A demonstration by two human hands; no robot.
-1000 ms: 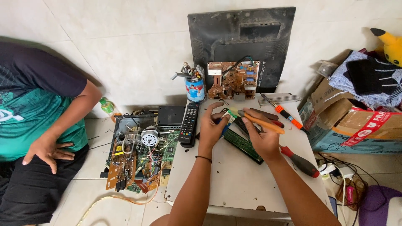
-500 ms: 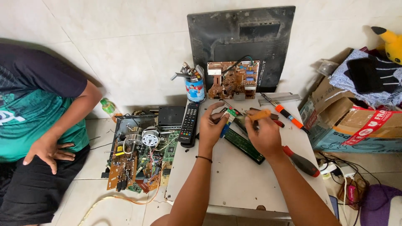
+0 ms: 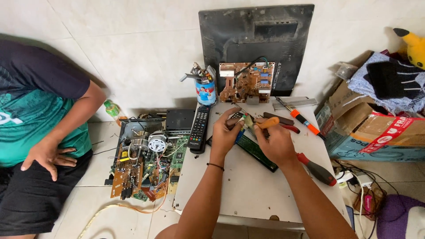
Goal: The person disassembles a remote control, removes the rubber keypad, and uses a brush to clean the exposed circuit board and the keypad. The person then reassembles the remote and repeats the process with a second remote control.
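My left hand [image 3: 225,131] holds a small dark part [image 3: 238,117] above the white table [image 3: 248,190]. My right hand [image 3: 275,140] grips an orange-handled screwdriver [image 3: 267,123], its tip pointing up-left at that part. Under both hands a long green circuit strip [image 3: 256,152] lies on the table. A black remote control [image 3: 199,128] rests just left of my left hand.
A brown circuit board [image 3: 247,82] leans on a black monitor back [image 3: 256,40]. A tool can [image 3: 205,90], a red-handled screwdriver [image 3: 316,168] and another orange screwdriver [image 3: 301,117] lie nearby. An open chassis [image 3: 146,159] sits on the floor beside a seated person [image 3: 40,124]. Cardboard boxes [image 3: 376,132] stand right.
My right hand has turned the orange screwdriver from lying rightward to pointing up-left at the part in my left hand. The seated person has not moved.
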